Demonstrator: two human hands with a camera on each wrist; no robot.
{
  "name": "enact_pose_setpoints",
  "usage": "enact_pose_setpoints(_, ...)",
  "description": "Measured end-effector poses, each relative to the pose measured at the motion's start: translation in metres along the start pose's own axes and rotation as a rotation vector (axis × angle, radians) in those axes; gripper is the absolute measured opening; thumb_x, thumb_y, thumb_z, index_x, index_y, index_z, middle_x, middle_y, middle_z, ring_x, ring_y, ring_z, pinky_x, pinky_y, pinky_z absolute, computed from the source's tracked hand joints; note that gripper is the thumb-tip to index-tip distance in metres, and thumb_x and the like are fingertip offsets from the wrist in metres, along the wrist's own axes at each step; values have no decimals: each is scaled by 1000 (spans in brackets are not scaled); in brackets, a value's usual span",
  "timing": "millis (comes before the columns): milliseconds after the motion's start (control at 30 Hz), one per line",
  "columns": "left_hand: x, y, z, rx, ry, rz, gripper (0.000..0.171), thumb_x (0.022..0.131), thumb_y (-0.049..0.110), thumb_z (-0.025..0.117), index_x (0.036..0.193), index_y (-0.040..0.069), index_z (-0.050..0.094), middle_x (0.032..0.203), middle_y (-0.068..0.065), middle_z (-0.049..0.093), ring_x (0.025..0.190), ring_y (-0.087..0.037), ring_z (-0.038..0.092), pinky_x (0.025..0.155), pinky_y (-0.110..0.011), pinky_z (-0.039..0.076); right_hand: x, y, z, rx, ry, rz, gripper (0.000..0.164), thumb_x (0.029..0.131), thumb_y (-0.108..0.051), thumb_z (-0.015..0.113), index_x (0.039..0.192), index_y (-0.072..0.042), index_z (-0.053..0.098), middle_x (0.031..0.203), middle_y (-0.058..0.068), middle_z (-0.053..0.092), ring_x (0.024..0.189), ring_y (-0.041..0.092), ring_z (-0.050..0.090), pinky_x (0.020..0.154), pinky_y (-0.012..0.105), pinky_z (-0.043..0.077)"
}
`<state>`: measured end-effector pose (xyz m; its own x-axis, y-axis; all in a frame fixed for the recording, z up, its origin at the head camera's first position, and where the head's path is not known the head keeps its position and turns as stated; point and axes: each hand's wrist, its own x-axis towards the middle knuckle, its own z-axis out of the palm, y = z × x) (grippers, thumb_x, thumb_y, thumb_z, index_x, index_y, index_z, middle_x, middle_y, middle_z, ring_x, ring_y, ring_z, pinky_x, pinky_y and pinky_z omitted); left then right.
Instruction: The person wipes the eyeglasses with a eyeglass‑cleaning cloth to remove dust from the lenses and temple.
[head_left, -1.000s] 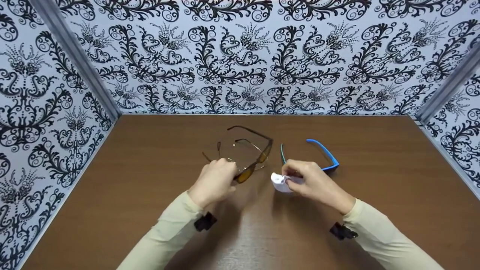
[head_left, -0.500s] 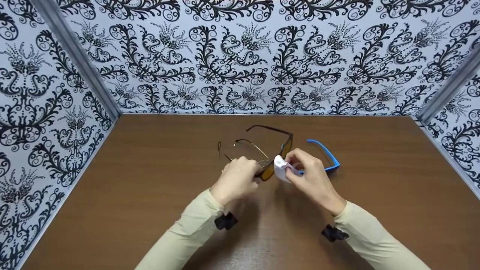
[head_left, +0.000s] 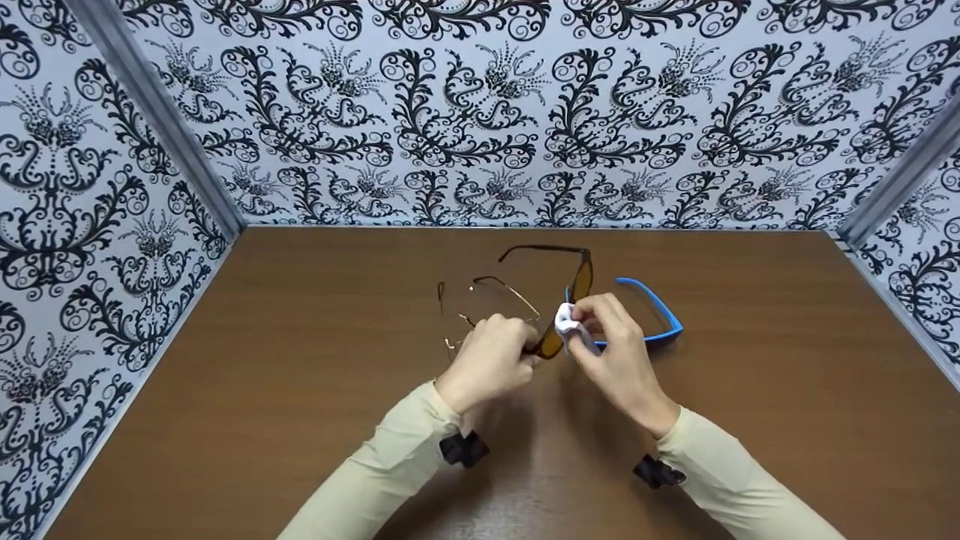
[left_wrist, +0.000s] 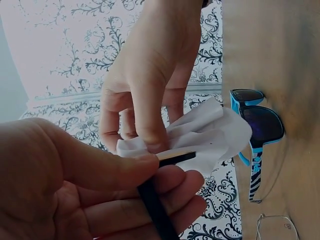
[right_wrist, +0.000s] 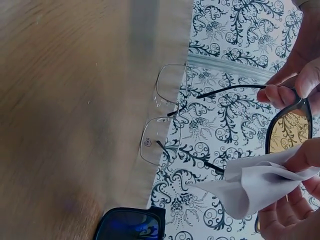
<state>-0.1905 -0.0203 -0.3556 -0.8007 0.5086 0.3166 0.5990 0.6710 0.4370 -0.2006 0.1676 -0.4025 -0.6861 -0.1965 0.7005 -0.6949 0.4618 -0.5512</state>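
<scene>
My left hand grips a pair of dark-framed glasses with amber lenses by one end of the frame, near the hinge. The glasses are held up above the table, their far temple pointing away to the left. Between thumb and fingers my right hand pinches a crumpled white cloth, which lies against the front of the frame and covers part of a lens. In the right wrist view the cloth hangs in folds below the exposed amber lens.
Blue-framed sunglasses with dark lenses rest on the brown table, right of my hands. Thin wire-rimmed clear glasses stand behind my left hand, partly hidden by it. Patterned walls rise at the table's back and sides.
My left hand has carried the amber glasses rightward to the cloth. The right hand has moved slightly up and left, so the cloth now meets the frame. The other glasses stay put.
</scene>
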Motion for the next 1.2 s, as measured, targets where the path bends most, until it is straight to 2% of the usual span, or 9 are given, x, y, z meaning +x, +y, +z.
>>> enact_pose_setpoints(67,1,0,1,-11,2,-3,14,76,3,71,65,9,67,56,5,58,54,-14,53,50,-34,46,1,-1,0,9,15,-26,26,78,15,66,95,-3,58,95,3,55,80,16,58,71,20,52)
enact_pose_setpoints(200,2,0,3,-34,14,-4,18,75,1,69,61,9,62,53,8,50,52,-12,46,47,-29,39,2,-4,2,16,35,-86,27,77,14,66,96,-4,59,97,5,56,81,18,57,72,19,49)
enact_pose_setpoints(333,4,-1,7,-68,47,7,20,74,0,67,59,10,59,53,9,40,51,-11,38,46,-27,33,1,-8,4,26,-3,-144,27,76,13,64,96,-4,59,97,7,56,82,18,54,69,20,46)
enact_pose_setpoints(500,4,-3,9,-121,96,9,20,72,-4,63,59,10,58,53,10,37,52,-10,36,47,-25,30,-4,-9,5,21,-62,-209,27,76,13,63,97,-4,58,97,8,55,83,18,54,68,19,44)
enact_pose_setpoints(667,2,-3,9,-180,87,1,20,76,-3,65,61,9,62,53,11,39,51,-7,36,47,-21,27,-7,-4,1,32,-87,-244,28,75,12,64,98,-4,60,98,7,56,81,16,54,67,19,45)
enact_pose_setpoints(833,1,-3,6,-188,78,8,15,78,-1,67,66,8,67,54,11,45,52,-5,38,48,-20,29,-9,4,-4,30,-86,-238,27,74,10,64,96,-4,62,96,7,58,82,17,56,70,21,46)
enact_pose_setpoints(933,-1,-2,5,-172,66,17,15,78,-2,66,67,8,67,55,10,46,53,-6,40,49,-20,31,-7,7,-7,19,-60,-195,27,73,12,65,94,-4,62,93,7,58,82,17,57,71,20,47)
enact_pose_setpoints(1067,-3,-1,4,-151,48,31,15,78,-2,66,67,7,65,56,9,47,54,-7,41,49,-21,33,0,1,-9,7,-16,-140,30,71,19,67,93,0,61,90,9,58,77,17,57,70,17,48)
enact_pose_setpoints(1200,-2,1,7,-135,38,48,13,77,-2,68,67,5,66,56,7,50,54,-8,42,49,-22,34,5,-6,-9,9,16,-107,29,72,21,68,92,1,61,90,11,58,80,17,58,73,17,50)
